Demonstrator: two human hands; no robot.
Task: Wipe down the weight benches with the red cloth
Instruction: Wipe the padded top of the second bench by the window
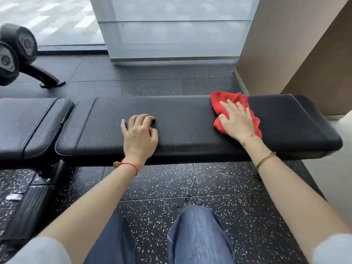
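A black padded weight bench (186,121) runs left to right across the middle of the view, with a shorter seat pad (32,124) adjoining at its left end. The red cloth (236,101) lies crumpled on the long pad toward its right end. My right hand (237,120) presses flat on the cloth, fingers straight and spread. My left hand (140,133) rests on the bare middle of the pad with its fingers loosely curled and nothing in it.
Black dumbbells (14,52) on a rack with an angled foot (51,81) stand at the far left. A glass-clad pillar (171,29) rises behind the bench and a brown wall (293,44) at the right. The bench's frame (32,197) sits low left on speckled rubber floor (167,183).
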